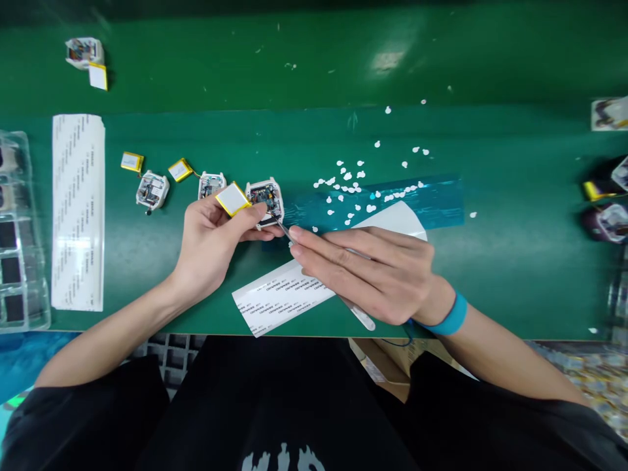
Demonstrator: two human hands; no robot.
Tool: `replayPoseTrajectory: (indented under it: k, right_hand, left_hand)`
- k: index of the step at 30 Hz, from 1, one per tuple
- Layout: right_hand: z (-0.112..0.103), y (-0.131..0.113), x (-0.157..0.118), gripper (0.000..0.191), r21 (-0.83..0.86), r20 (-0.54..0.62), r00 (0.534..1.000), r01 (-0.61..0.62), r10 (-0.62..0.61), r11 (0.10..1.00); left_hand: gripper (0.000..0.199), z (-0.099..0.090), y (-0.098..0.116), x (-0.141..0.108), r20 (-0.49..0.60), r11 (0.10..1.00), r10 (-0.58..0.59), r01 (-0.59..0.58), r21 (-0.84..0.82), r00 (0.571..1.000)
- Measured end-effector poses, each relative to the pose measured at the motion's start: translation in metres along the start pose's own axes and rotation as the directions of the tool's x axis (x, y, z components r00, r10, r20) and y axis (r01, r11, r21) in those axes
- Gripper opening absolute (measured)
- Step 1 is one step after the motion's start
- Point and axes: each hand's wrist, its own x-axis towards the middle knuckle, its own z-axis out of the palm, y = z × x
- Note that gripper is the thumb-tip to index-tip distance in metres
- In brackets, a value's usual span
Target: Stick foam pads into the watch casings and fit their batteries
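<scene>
My left hand [216, 239] is closed on a small white device housing [267, 196] whose circuit board lies exposed. A yellow-edged battery [232, 198] rests against the thumb side of that hand, beside the housing. In my right hand [367, 268] is a pair of metal tweezers [283, 229], with the tips at the lower edge of the housing; whether they pinch anything is too small to tell. Under the right hand lies a strip of printed backing paper [279, 297]. A second open housing [212, 183] with its own battery [180, 170] sits just behind the left hand.
Many small white stickers [348, 188] are scattered over a blue film strip [441, 199] and the green mat. Another housing [152, 190] lies left, near a stack of printed sheets [78, 212] and a clear tray [34, 261]. More devices [613, 222] sit at the right edge.
</scene>
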Motion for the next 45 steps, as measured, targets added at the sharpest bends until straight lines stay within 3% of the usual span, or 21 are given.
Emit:
replayPoseTrajectory:
  k: [7,14,35,45]
  right_hand:
    - [-0.001,-0.001,-0.001,0.028,0.053,0.018,1.0,-0.019,0.018,0.998]
    - [-0.002,-0.003,-0.001,0.025,-0.031,0.048,0.999,0.015,-0.013,0.999]
    - [-0.002,-0.012,0.002,0.023,-0.147,0.063,0.994,0.093,-0.084,0.985]
    - [-0.002,-0.011,0.004,0.022,-0.11,0.079,0.994,0.083,-0.074,0.99]
  left_hand:
    - [0.015,0.0,-0.002,0.0,-0.023,0.999,0.029,-0.028,0.04,0.999]
    - [0.019,0.001,-0.005,-0.002,-0.034,0.993,0.097,-0.094,0.075,0.995]
    - [0.02,0.006,-0.002,-0.004,-0.057,0.998,0.041,-0.038,0.046,0.998]
    - [0.013,0.001,-0.008,-0.006,-0.039,0.984,0.113,-0.106,0.146,0.993]
